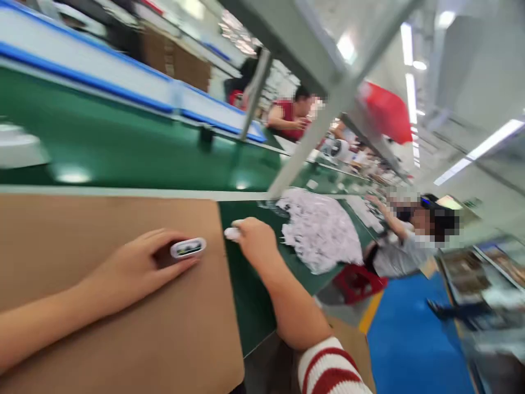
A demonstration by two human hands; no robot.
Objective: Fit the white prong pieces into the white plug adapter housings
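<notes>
My left hand rests over the brown board, its thumb and fingers closed around a small white oval housing. The housing's open end faces me, and something dark green, like a circuit board, shows inside. To the right, past the board's edge, my right hand is closed with a small white piece at its fingertips. I cannot make out what kind of piece it is. A heap of small white parts in clear plastic lies to the right of this hand.
The brown board covers the green table. A grey metal post rises behind the heap. Beyond runs a green belt with a white object at left. A person in grey sits at right near a red stool.
</notes>
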